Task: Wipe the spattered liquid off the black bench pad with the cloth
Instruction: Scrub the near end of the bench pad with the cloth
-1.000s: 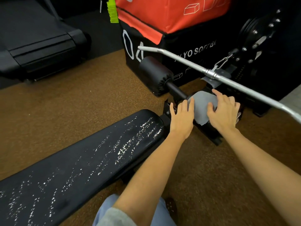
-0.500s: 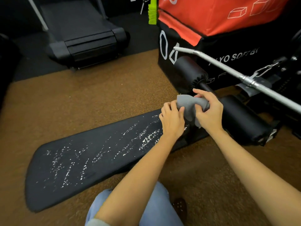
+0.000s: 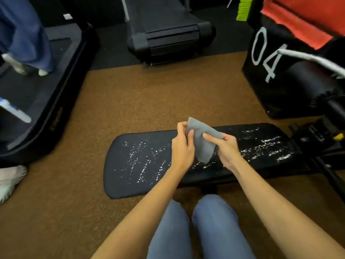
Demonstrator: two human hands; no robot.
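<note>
Currently I log: left hand (image 3: 182, 148) and right hand (image 3: 226, 149) both pinching folded grey knit cloth (image 3: 202, 141) above spattered black bench pad (image 3: 119, 161); risk: bunched cloth smears droplets.

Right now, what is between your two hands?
The grey cloth, pinched by the left hand and right hand above the bench pad, in the head view.

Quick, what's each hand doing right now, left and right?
Left hand: pinching the grey cloth at its upper left edge.
Right hand: gripping the same cloth from the right, above the bench pad.
</note>
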